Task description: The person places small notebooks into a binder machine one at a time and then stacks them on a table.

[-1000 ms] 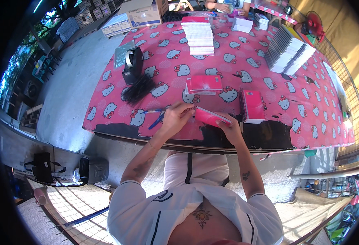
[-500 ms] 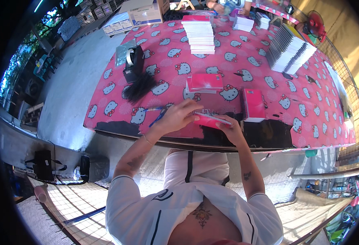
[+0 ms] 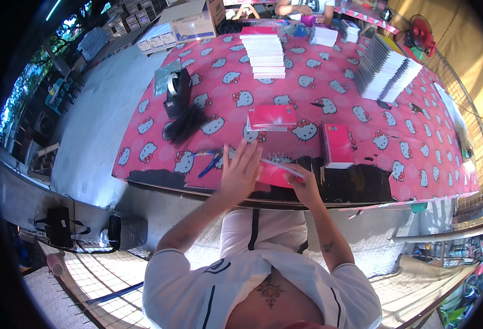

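A pink-covered notebook [image 3: 274,175] with a pale far edge is tilted at the table's near edge. My right hand [image 3: 306,187] grips its right end, thumb on top. My left hand [image 3: 241,174] lies at its left end with the fingers stretched and spread; whether the palm presses on the cover I cannot tell. Just right of my right hand lies a pink notebook with a black spiral [image 3: 338,143]. Beyond my hands is a small pile of pink notebooks [image 3: 273,115]. Blue-handled tools [image 3: 211,163] lie left of my left hand.
A tangle of black binding coils [image 3: 185,124] lies by a black device [image 3: 178,93] on the left. Tall notebook stacks stand at the far middle [image 3: 264,55] and right [image 3: 387,71]. Another person [image 3: 307,10] works across the table, near a cardboard box [image 3: 189,21] and red fan [image 3: 421,34].
My left hand has gone from bent fingers at the notebook's far left corner to spread fingers, nearer me. My right hand keeps its grip, slightly lower. The view has shifted a little.
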Demonstrator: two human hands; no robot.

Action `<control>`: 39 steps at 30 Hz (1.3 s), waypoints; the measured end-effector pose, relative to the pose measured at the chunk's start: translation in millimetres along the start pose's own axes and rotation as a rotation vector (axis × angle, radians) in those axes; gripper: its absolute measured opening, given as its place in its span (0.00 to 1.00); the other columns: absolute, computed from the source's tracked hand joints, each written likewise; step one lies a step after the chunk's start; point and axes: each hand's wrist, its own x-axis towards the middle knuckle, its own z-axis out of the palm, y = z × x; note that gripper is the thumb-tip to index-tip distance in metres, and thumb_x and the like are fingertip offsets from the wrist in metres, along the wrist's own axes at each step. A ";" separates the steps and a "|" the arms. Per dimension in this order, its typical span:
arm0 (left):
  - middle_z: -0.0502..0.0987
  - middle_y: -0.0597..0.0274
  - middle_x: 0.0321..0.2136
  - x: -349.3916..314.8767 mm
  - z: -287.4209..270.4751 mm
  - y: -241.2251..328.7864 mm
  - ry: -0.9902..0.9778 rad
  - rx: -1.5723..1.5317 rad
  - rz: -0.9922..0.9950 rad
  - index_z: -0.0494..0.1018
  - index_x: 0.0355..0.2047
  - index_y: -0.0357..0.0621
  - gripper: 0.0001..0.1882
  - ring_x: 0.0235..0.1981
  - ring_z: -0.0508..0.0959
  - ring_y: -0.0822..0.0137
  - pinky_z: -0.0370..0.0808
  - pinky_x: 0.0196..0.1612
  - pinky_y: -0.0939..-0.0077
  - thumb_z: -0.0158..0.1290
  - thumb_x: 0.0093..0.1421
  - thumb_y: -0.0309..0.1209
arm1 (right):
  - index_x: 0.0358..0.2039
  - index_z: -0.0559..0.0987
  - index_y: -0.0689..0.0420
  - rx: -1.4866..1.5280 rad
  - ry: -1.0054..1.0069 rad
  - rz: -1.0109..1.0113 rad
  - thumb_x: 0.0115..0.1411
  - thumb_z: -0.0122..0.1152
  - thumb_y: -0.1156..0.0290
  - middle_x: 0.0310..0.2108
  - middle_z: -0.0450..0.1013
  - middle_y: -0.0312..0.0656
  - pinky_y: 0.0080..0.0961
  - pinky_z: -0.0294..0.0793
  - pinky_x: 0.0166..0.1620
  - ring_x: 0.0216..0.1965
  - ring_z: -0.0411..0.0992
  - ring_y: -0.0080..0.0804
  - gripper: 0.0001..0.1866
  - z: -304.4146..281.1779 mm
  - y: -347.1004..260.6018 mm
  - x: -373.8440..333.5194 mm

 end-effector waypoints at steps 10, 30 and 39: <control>0.80 0.65 0.35 41.4 -25.6 -43.2 -0.233 -0.416 0.094 0.78 0.37 0.52 0.11 0.40 0.80 0.61 0.48 0.68 0.37 0.62 0.56 0.38 | 0.52 0.78 0.61 0.039 -0.049 -0.076 0.64 0.60 0.75 0.38 0.78 0.37 0.18 0.69 0.46 0.40 0.69 0.18 0.15 -9.2 -14.7 5.8; 0.57 0.41 0.67 16.3 14.6 4.0 -0.059 0.166 -0.005 0.56 0.66 0.35 0.45 0.71 0.53 0.46 0.39 0.67 0.34 0.42 0.63 0.61 | 0.54 0.77 0.61 0.017 -0.063 0.006 0.64 0.61 0.74 0.41 0.79 0.39 0.20 0.71 0.49 0.41 0.70 0.18 0.18 -13.6 -11.5 12.1; 0.56 0.45 0.68 28.6 11.4 17.1 -0.042 0.211 -0.013 0.56 0.67 0.36 0.44 0.71 0.54 0.49 0.44 0.68 0.38 0.47 0.62 0.58 | 0.54 0.78 0.59 -0.014 -0.149 -0.005 0.62 0.61 0.78 0.42 0.81 0.44 0.21 0.72 0.49 0.42 0.69 0.16 0.19 -9.8 6.3 15.2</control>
